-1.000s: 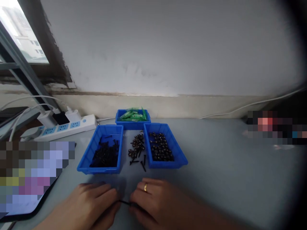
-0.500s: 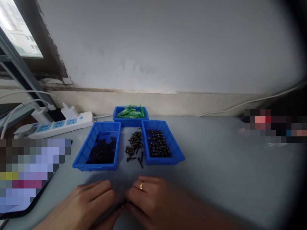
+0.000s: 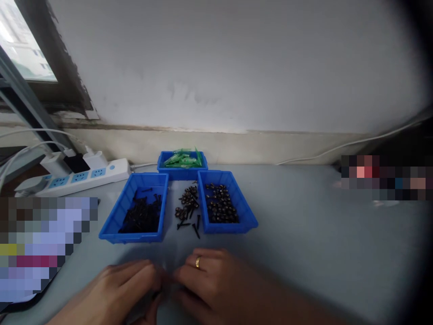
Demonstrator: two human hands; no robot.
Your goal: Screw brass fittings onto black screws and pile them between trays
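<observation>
Two hands fingertip to fingertip, left hand, right hand

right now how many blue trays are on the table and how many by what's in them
black screws: 1, the left tray
brown screws: 1, the right tray
green plastic pieces: 1, the back tray
total: 3 blue trays

- three blue trays, one of them full of green bits
- one loose pile of screws
- one power strip
- two hands, left hand and right hand
- one ring
</observation>
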